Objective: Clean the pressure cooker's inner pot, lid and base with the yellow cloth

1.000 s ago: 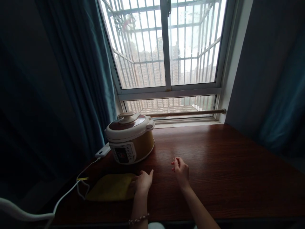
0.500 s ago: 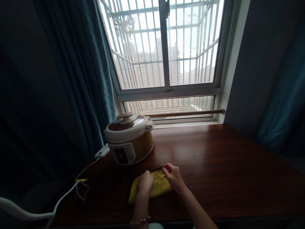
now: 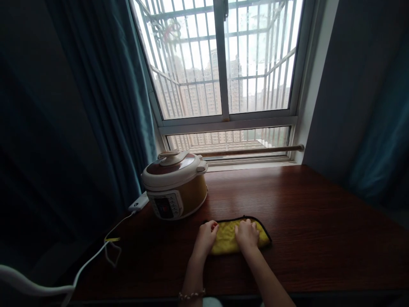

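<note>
A yellow cloth pouch (image 3: pixel 226 238) with a black edge lies flat on the brown wooden table, near its front. My left hand (image 3: pixel 206 238) is at the pouch's left end, its fingers closed on the edge there. On the right half of the pouch rests my right hand (image 3: pixel 247 234), fingers bent and slightly apart, pressing on the cloth from above. The pouch's rounded right end shows beyond that hand. A beaded bracelet circles my left wrist.
A white and gold electric cooker (image 3: pixel 174 185) stands behind and left of the pouch. A white power strip (image 3: pixel 139 202) and cable (image 3: pixel 91 259) lie at the table's left edge. Behind the table (image 3: pixel 306 221) is a barred window, with blue curtains (image 3: pixel 128 106) beside it.
The pouch has shifted right, and its black-edged right end now shows. Both hands have moved right; my right hand has come down onto the cloth, my left to the left end.
</note>
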The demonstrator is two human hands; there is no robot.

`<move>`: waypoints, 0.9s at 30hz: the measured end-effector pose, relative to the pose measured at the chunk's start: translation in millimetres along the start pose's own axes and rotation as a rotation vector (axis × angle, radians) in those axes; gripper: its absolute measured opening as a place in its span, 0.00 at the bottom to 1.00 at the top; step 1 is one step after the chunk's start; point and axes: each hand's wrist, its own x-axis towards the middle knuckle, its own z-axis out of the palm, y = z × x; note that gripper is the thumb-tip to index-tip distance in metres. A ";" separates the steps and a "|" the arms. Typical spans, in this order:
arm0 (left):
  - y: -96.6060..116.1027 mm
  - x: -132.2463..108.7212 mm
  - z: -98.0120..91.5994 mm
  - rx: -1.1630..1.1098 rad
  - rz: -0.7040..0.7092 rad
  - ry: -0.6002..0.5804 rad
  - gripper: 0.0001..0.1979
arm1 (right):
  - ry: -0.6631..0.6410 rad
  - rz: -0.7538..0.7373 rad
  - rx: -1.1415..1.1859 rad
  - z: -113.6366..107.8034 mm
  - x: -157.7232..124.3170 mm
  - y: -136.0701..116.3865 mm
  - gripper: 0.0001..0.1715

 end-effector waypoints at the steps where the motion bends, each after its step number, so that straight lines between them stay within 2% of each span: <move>1: 0.4 -1.2 -0.7 -0.001 0.012 -0.002 0.13 | 0.028 -0.006 -0.006 -1.1 -1.3 -0.8 0.17; 3: 0.6 -3.6 -1.0 0.009 0.028 -0.026 0.11 | 0.050 -0.094 0.033 -0.7 -6.0 -6.4 0.15; 6: 0.1 -4.7 0.9 0.032 0.045 -0.058 0.10 | 0.008 -0.296 0.154 5.4 -14.7 -18.9 0.14; 9: -2.1 -2.5 2.8 0.050 0.027 -0.058 0.11 | -0.084 -0.366 0.194 13.5 -20.1 -25.5 0.17; 13: -8.5 1.8 2.6 0.087 -0.068 -0.012 0.11 | -0.251 -0.340 0.134 18.9 -19.9 -22.2 0.28; 17: -12.8 1.9 1.6 0.104 -0.118 0.006 0.10 | -0.274 -0.301 0.132 16.8 -17.3 -19.3 0.28; 23: 0.5 -3.7 8.4 -0.020 0.036 -0.105 0.10 | -0.223 -0.171 0.078 7.0 -10.9 -6.5 0.19; 27: 10.8 -8.7 9.8 -0.122 0.155 -0.182 0.12 | -0.160 -0.079 0.060 -2.2 0.9 21.9 0.22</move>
